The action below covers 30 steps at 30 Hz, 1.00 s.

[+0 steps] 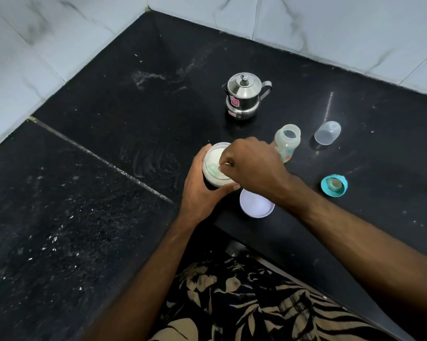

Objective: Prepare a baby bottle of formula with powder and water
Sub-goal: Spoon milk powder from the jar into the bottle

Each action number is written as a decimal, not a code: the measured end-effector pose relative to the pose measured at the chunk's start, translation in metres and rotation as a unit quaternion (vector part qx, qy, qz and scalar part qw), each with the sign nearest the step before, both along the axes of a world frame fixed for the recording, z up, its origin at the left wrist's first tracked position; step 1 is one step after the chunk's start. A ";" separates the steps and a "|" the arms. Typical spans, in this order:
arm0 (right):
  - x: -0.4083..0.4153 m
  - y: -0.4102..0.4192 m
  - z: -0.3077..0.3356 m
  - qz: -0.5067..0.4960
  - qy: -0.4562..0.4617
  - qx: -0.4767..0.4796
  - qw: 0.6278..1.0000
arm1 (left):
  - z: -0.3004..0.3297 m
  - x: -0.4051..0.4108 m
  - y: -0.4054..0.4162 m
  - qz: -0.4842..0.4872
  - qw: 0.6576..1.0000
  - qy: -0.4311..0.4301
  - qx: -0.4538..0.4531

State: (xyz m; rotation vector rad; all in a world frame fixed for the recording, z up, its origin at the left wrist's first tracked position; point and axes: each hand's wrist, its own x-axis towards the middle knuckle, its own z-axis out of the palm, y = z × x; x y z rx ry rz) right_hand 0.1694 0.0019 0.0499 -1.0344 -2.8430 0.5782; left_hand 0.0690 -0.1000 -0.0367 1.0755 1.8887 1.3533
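Head view: step in hand looks like scooping powder. Left hand (202, 185) wraps open powder jar (213, 166) on black desk (109, 124), steadying it. Right hand (251, 163) closed, fingertips dipped into jar mouth, pinching pale green scoop (216, 167), mostly hidden. Jar holds white powder. Jar lid (256, 205) lies beside jar, near desk edge. Baby bottle (286, 143) stands uncapped just right of right hand; contents unclear. Clear cap (328, 132) and teal nipple ring (334, 185) lie apart. Steel kettle (243, 96) lidded, behind; contents hidden. Next: lift level scoop, carry over narrow bottle mouth without spilling.
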 end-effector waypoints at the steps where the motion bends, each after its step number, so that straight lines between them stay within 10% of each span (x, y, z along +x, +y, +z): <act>1: -0.001 -0.001 -0.001 0.002 -0.005 0.004 1.000 | 0.000 0.000 0.000 -0.001 1.000 -0.004 0.001; 10: -0.001 -0.007 -0.005 0.008 -0.013 0.032 0.999 | -0.002 0.000 0.002 -0.005 1.000 -0.009 -0.021; 20: 0.016 0.022 0.008 -0.061 0.112 -0.228 0.965 | 0.002 -0.001 0.001 -0.002 1.000 0.006 -0.001; 30: 0.034 0.038 0.020 -0.080 0.141 -0.274 0.948 | 0.002 -0.002 0.002 -0.002 1.000 0.008 0.006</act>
